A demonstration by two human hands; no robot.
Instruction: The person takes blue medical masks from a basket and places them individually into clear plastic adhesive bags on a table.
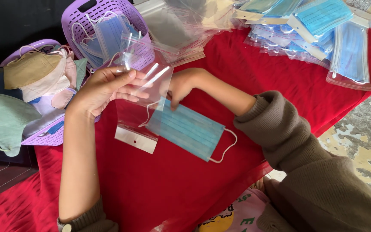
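The clear bag (140,92) veils the right hand (181,86) fingertips. Beside it, the purple basket (104,25) is cut off by the top edge.

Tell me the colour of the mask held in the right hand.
Light blue with white ear loops: the pleated mask, pinched by the right hand, shows in the head view.

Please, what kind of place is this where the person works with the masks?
Probably a small hand-packing spot, at home or in a workshop: a red cloth covers the surface, with purple baskets of loose masks, empty clear bags, and already bagged masks stacked aside.
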